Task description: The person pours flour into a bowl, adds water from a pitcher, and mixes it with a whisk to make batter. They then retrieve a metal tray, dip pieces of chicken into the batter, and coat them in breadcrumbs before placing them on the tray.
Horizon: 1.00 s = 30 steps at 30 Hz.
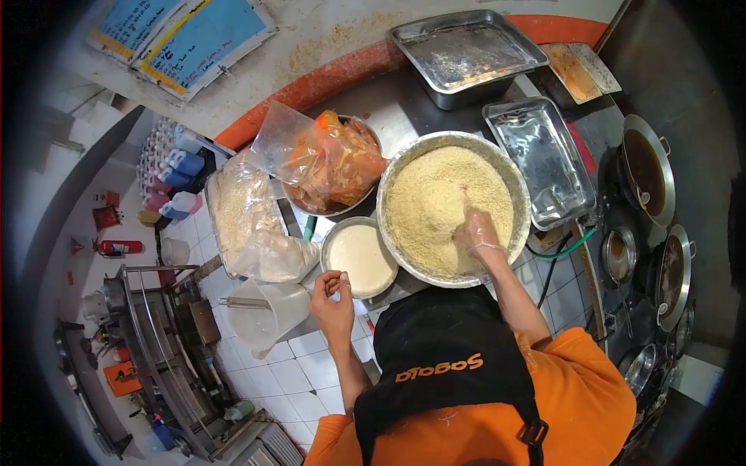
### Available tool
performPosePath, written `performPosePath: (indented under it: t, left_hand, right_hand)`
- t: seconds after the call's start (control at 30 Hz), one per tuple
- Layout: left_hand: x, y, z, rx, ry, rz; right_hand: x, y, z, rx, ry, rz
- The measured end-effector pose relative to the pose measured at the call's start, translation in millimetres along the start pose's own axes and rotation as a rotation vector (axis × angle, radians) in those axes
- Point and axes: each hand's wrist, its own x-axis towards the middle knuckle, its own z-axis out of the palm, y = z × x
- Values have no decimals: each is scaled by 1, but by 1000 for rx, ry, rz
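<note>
My right hand, in a clear thin glove, is down in the pale yellow crumbs that fill a large round metal bowl. Crumbs hide its fingertips, so what it holds does not show. Bare and with its fingers curled together, my left hand is beside the near left rim of a smaller bowl of cream-coloured batter. Whatever is between those fingers cannot be made out. Behind the batter, a plastic bag of marinated raw meat lies in a metal bowl.
Left of the batter are a bagged tray of crumbs and a plastic jug. Metal trays stand at the back and right. Two pans of dark oil and a strainer are farther right.
</note>
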Motion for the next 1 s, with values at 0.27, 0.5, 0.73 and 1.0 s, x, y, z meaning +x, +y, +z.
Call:
performPosePath:
  t: [0.27, 0.5, 0.73, 1.0]
  left_hand:
    - [16, 23, 11, 1, -30, 69]
    - [26, 38, 13, 0, 37, 85]
    - [14, 18, 22, 25, 12, 12]
    - [23, 17, 21, -42, 73, -51]
  right_hand:
    - [3, -67, -60, -1330, -59, -539]
    - [6, -42, -90, -471, -479, -192]
    - [9, -56, -25, -410, -87, -564]
    - [39, -12, -72, -126, -96, -340]
